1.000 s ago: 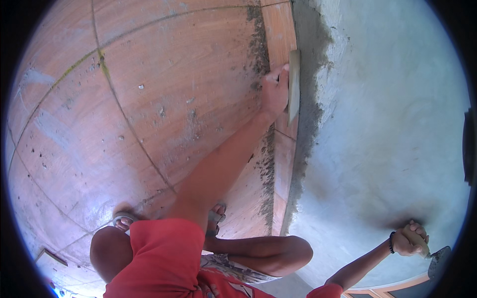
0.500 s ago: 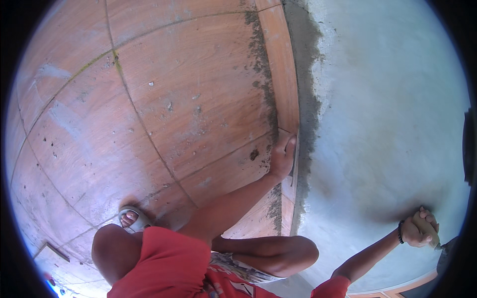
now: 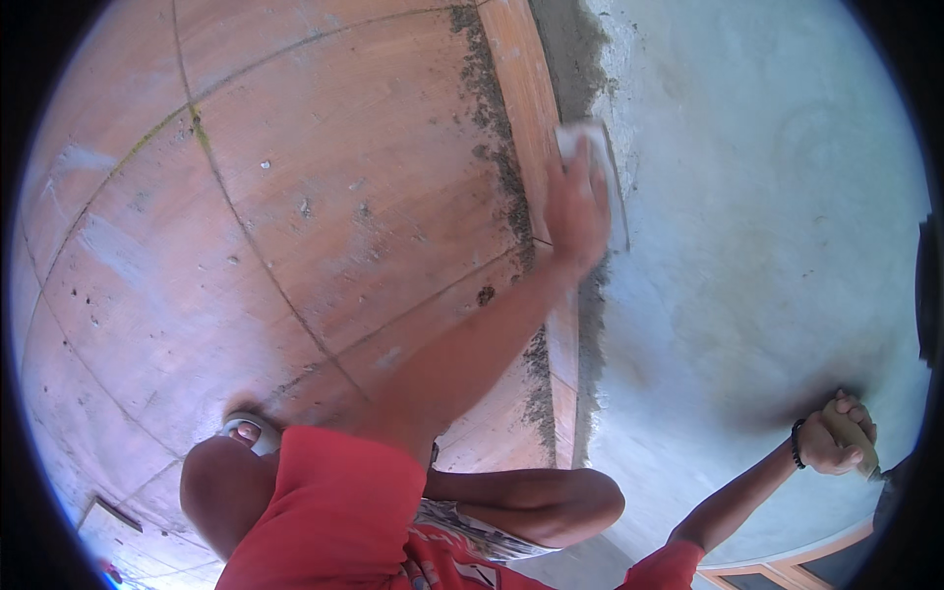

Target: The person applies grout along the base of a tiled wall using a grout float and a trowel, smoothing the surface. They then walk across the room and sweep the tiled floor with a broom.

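My left hand (image 3: 578, 208), blurred, grips a thin flat float (image 3: 612, 189) over the band of grey mortar (image 3: 589, 334) beside the wood-look skirting tile strip (image 3: 519, 69). My right hand (image 3: 833, 436), a dark bead bracelet at its wrist, is closed on the pale handle of a trowel (image 3: 858, 441) at the lower right, against the smooth grey plastered wall (image 3: 747, 216); the trowel's dark blade is partly lost at the frame's rim.
Orange-brown floor tiles (image 3: 324, 177) with dark joints and cement crumbs fill the left. My bent knees (image 3: 575, 501) and a sandalled foot (image 3: 258, 438) are below. A tile piece (image 3: 113, 516) lies at the lower left. Orange wooden framing (image 3: 777, 570) shows at the lower right.
My left hand with the float went down the strip, then moved back up and is now farther onto the mortar band. My right hand with the trowel has risen a little.
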A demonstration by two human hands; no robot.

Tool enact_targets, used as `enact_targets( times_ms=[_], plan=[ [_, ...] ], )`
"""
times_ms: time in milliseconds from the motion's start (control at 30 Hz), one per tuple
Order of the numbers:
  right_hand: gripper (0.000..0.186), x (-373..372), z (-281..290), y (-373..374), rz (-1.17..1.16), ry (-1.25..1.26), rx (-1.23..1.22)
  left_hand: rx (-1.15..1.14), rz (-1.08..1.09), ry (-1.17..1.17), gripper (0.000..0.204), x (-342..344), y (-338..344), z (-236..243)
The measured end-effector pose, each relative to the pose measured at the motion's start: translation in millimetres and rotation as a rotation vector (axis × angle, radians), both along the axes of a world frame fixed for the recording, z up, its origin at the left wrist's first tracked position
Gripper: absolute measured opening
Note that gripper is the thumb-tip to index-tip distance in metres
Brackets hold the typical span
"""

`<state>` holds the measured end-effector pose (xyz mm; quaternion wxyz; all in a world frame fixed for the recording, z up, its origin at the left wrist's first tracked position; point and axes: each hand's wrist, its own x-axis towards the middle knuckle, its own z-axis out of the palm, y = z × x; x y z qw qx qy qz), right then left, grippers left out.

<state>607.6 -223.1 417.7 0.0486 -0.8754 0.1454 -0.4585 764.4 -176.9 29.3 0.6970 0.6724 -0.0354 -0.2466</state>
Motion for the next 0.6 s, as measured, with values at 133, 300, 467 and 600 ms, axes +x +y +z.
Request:
enact_targets(
  times_ms=[133,300,467,600],
  plan=[
    [0.055,-4.9,3.2,-3.0,0.024,0.003,0.003,-0.165,-0.193,0.204,0.050,-116.8,35.8,26.5],
    [0.054,12.6,-5.9,4.6,0.035,-0.068,-0.003,-0.262,-0.479,0.052,0.055,-243.9,113.3,14.3],
    [0.055,12.2,-9.2,-4.2,0.050,-0.075,-0.062,-0.220,-0.397,0.147,0.055,-198.2,115.0,2.7],
    [0.053,1.9,-1.2,-5.3,0.071,-0.058,-0.073,-0.049,-0.086,0.053,0.052,-93.1,67.6,-10.0]
  ],
)
